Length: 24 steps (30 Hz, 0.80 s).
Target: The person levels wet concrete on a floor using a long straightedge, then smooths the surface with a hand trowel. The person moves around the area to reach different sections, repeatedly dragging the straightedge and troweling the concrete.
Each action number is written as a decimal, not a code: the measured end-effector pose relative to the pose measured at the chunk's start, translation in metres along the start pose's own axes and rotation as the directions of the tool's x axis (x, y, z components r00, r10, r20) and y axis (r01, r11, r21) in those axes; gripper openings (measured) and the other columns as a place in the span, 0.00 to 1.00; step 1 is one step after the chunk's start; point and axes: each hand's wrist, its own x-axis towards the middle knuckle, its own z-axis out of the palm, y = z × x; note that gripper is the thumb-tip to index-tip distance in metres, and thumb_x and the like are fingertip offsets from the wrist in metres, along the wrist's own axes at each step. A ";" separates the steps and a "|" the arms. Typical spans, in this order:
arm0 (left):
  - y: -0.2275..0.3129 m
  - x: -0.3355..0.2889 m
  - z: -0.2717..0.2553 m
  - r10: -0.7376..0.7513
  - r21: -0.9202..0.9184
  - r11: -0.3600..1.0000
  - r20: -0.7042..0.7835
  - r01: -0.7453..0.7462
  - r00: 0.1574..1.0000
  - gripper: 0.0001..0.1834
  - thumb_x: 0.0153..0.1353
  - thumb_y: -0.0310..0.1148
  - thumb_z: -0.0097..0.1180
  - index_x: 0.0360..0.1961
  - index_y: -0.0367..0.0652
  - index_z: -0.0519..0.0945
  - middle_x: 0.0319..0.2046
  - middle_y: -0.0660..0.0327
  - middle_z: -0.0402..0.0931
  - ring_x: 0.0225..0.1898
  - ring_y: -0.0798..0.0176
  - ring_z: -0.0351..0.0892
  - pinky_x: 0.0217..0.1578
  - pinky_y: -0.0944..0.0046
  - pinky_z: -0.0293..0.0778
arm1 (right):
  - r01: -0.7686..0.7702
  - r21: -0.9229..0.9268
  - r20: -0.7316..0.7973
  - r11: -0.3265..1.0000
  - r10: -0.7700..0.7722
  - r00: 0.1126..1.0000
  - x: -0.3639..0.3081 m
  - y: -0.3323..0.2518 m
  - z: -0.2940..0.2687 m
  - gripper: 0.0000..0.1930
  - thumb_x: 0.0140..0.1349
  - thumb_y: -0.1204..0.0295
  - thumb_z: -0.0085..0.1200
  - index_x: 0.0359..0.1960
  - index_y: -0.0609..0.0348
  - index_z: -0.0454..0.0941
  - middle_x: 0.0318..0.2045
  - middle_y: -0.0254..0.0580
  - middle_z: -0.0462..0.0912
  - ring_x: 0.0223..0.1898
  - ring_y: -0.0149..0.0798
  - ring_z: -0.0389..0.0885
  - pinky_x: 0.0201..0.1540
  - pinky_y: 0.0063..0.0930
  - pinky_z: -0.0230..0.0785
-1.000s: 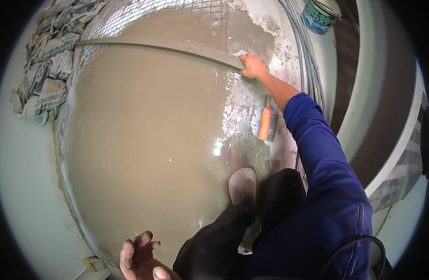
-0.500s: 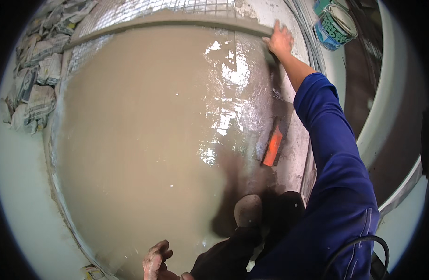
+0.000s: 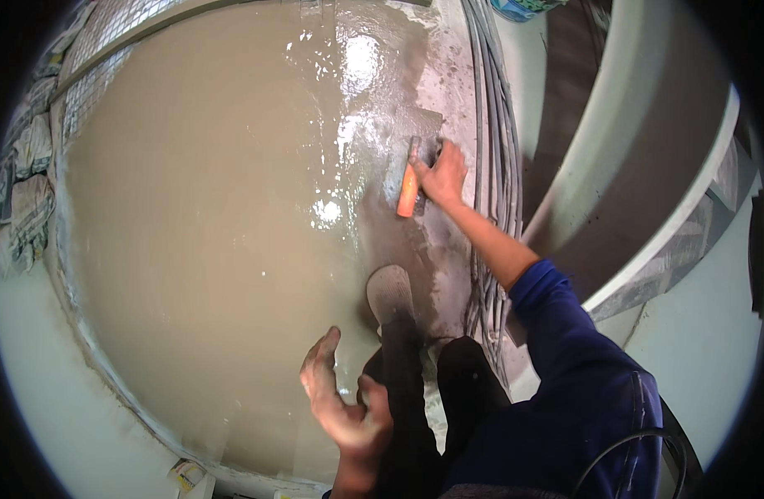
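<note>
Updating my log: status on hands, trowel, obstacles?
Right hand at orange-handled trowel, grip unclear. Left hand open, empty. Trowel flat, nothing visibly blocking; grey cables at right.

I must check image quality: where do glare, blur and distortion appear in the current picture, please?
Head view: white glare patches on the wet layer; head view: the left hand looks softly blurred, while the orange trowel handle is fairly clear; head view: the base of the left wall bows near the fisheye rim.

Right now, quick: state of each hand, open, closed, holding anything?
Left hand: open and empty, loosely bent.
Right hand: partly open beside the orange-handled trowel, not closed round its handle; whether it touches cannot be told.
</note>
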 end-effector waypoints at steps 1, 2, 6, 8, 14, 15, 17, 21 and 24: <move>0.002 -0.006 0.003 0.031 0.039 0.999 -0.005 -0.031 0.999 0.35 0.41 0.17 0.48 0.58 0.31 0.74 0.52 0.45 0.74 0.55 0.45 0.69 0.59 0.52 0.64 | -0.131 0.062 0.068 0.989 0.127 0.990 -0.016 0.001 0.003 0.38 0.52 0.53 0.67 0.57 0.65 0.65 0.52 0.56 0.72 0.58 0.58 0.68 0.58 0.54 0.61; 0.003 -0.012 0.005 0.048 0.063 0.997 -0.008 -0.047 0.999 0.35 0.41 0.17 0.48 0.58 0.31 0.74 0.52 0.45 0.74 0.55 0.45 0.70 0.59 0.52 0.64 | -0.233 0.072 0.093 0.970 0.226 0.970 -0.030 -0.002 0.010 0.37 0.52 0.54 0.66 0.56 0.66 0.65 0.51 0.57 0.73 0.56 0.59 0.71 0.57 0.53 0.63; -0.003 -0.039 0.014 0.093 0.178 0.980 -0.013 -0.089 0.996 0.34 0.43 0.18 0.48 0.58 0.33 0.73 0.52 0.47 0.74 0.55 0.42 0.70 0.60 0.50 0.63 | -0.572 0.213 0.320 0.792 0.497 0.807 -0.040 -0.010 0.039 0.30 0.52 0.57 0.65 0.49 0.66 0.70 0.41 0.57 0.81 0.44 0.60 0.82 0.49 0.53 0.72; -0.006 -0.054 0.014 0.092 0.232 0.969 -0.006 -0.088 0.996 0.34 0.44 0.18 0.48 0.58 0.34 0.73 0.53 0.48 0.74 0.56 0.42 0.69 0.60 0.49 0.62 | -0.549 0.297 0.303 0.781 0.468 0.830 -0.033 -0.014 0.038 0.22 0.51 0.62 0.64 0.43 0.65 0.74 0.33 0.53 0.83 0.34 0.56 0.84 0.38 0.49 0.76; -0.014 -0.101 -0.002 0.111 0.310 0.949 -0.163 -0.056 0.980 0.34 0.44 0.19 0.50 0.58 0.38 0.73 0.55 0.48 0.71 0.58 0.42 0.67 0.60 0.46 0.62 | -0.571 0.530 0.394 0.627 0.415 0.820 -0.066 -0.018 -0.088 0.10 0.52 0.76 0.58 0.37 0.60 0.78 0.25 0.41 0.80 0.17 0.37 0.79 0.14 0.33 0.68; -0.016 -0.113 -0.013 0.072 0.306 0.952 -0.185 -0.013 0.980 0.33 0.44 0.19 0.51 0.58 0.39 0.73 0.55 0.47 0.71 0.58 0.42 0.67 0.60 0.46 0.62 | -0.568 0.469 0.433 0.677 0.384 0.816 -0.082 -0.013 -0.128 0.10 0.51 0.75 0.57 0.38 0.59 0.78 0.25 0.41 0.80 0.16 0.37 0.79 0.14 0.33 0.68; -0.025 -0.148 -0.048 0.028 0.291 0.956 -0.234 0.043 0.972 0.33 0.44 0.19 0.52 0.57 0.40 0.73 0.55 0.47 0.72 0.57 0.41 0.67 0.60 0.46 0.63 | -0.463 0.252 0.414 0.850 0.338 0.845 -0.118 -0.006 -0.207 0.16 0.50 0.71 0.58 0.42 0.61 0.78 0.30 0.47 0.83 0.29 0.45 0.84 0.32 0.39 0.74; -0.055 -0.257 -0.136 -0.241 0.384 0.867 -0.236 0.318 0.941 0.30 0.44 0.21 0.55 0.54 0.40 0.76 0.50 0.44 0.76 0.52 0.38 0.72 0.56 0.46 0.69 | -0.308 0.260 0.443 0.915 0.170 0.880 -0.204 0.021 -0.371 0.24 0.46 0.73 0.58 0.50 0.61 0.78 0.35 0.43 0.83 0.36 0.39 0.82 0.40 0.34 0.73; -0.075 -0.379 -0.194 -0.430 0.454 0.742 -0.241 0.493 0.870 0.29 0.45 0.25 0.56 0.54 0.40 0.77 0.49 0.42 0.77 0.53 0.38 0.74 0.57 0.47 0.71 | -0.406 0.202 0.511 0.891 0.258 0.820 -0.266 0.049 -0.478 0.23 0.46 0.74 0.61 0.47 0.65 0.78 0.36 0.44 0.83 0.34 0.38 0.82 0.39 0.34 0.74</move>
